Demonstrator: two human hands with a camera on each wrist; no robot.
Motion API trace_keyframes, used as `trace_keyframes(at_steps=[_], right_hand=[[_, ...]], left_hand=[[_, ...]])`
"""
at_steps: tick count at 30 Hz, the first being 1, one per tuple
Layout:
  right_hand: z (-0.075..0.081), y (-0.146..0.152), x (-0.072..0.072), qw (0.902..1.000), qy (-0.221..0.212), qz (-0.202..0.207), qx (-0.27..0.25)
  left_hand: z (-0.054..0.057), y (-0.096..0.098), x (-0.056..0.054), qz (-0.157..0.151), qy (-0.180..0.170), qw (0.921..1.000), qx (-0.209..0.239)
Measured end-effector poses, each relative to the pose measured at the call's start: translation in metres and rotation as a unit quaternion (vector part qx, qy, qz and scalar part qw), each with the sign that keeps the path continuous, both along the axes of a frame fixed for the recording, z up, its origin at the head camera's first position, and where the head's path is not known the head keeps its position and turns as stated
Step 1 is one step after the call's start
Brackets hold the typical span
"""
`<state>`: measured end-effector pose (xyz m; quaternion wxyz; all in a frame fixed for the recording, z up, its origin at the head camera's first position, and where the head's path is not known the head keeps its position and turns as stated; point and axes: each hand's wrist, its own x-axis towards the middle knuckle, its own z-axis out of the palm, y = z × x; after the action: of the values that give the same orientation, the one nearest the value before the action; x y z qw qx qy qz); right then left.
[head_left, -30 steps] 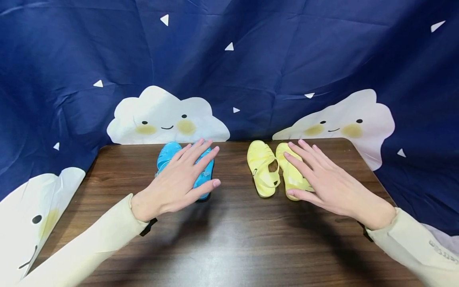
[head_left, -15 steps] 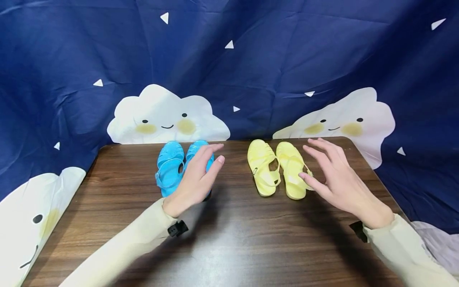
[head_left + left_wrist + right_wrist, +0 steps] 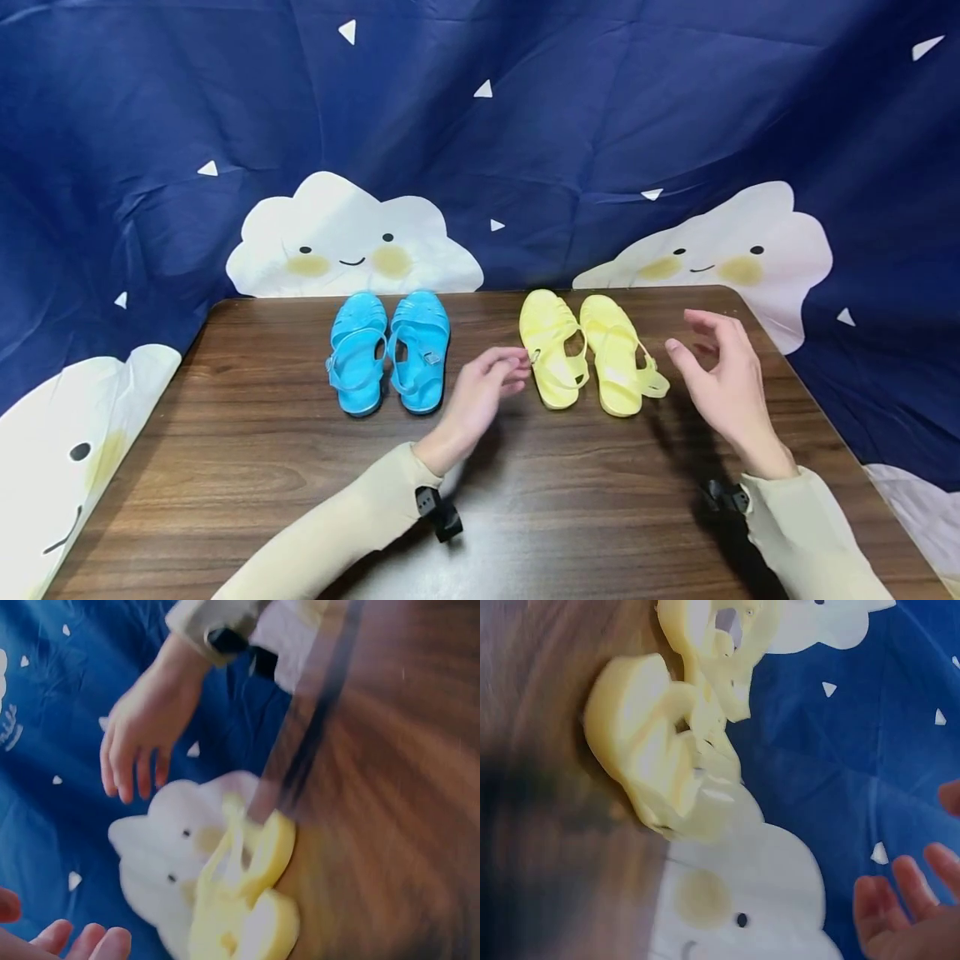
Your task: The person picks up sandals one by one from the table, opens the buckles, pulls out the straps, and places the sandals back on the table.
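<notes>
Two yellow jelly sandals stand side by side on the table, toes toward the back. Fingertips of my left hand (image 3: 480, 396) overlap the outer edge of the left yellow sandal (image 3: 543, 321) in the head view; the fingers are loosely bent and hold nothing. To the right of the right yellow sandal (image 3: 615, 379), my right hand (image 3: 727, 383) hovers with thumb and fingers spread apart, holding nothing. The sandal's loose strap (image 3: 654, 383) sticks out toward that hand. In the right wrist view, the yellow sandal (image 3: 626, 712) is apart from the right fingers (image 3: 911, 889).
A pair of blue jelly sandals, the left one (image 3: 358, 315) and the right one (image 3: 420, 312), stands left of my left hand. The brown wooden table (image 3: 247, 467) ends at a dark blue curtain (image 3: 525, 108) printed with smiling clouds.
My left hand has moved right from over the blue sandals to the yellow pair. My right hand has moved right and off the yellow sandal. All the sandals stay in place.
</notes>
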<state>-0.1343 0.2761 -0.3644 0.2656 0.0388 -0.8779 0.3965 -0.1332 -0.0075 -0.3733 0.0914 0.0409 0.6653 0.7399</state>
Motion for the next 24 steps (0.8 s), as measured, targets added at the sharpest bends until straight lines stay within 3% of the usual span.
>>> trace_keyframes(at_steps=[3, 7, 11, 14, 19, 24], right_hand=[[-0.009, 0.003, -0.003, 0.9955, -0.07, -0.036, -0.052], [-0.021, 0.006, -0.007, 0.9814, -0.15, -0.062, -0.102], [-0.031, 0.006, -0.009, 0.9648, -0.221, -0.056, -0.132], [-0.038, 0.005, -0.011, 0.9504, -0.256, -0.04, -0.171], [-0.046, 0.002, -0.014, 0.9227, -0.295, -0.044, -0.245], [-0.051, 0.0, -0.018, 0.9002, -0.317, -0.049, -0.294]], left_hand=[[-0.007, 0.013, 0.006, -0.035, -0.031, 0.9989, 0.006], [-0.014, 0.03, 0.012, -0.079, -0.052, 0.9955, -0.011], [-0.021, 0.046, 0.017, -0.104, -0.054, 0.992, -0.047], [-0.027, 0.059, 0.019, -0.114, -0.038, 0.9868, -0.108], [-0.035, 0.08, 0.021, -0.13, -0.014, 0.966, -0.223], [-0.04, 0.095, 0.02, -0.145, -0.014, 0.9489, -0.28]])
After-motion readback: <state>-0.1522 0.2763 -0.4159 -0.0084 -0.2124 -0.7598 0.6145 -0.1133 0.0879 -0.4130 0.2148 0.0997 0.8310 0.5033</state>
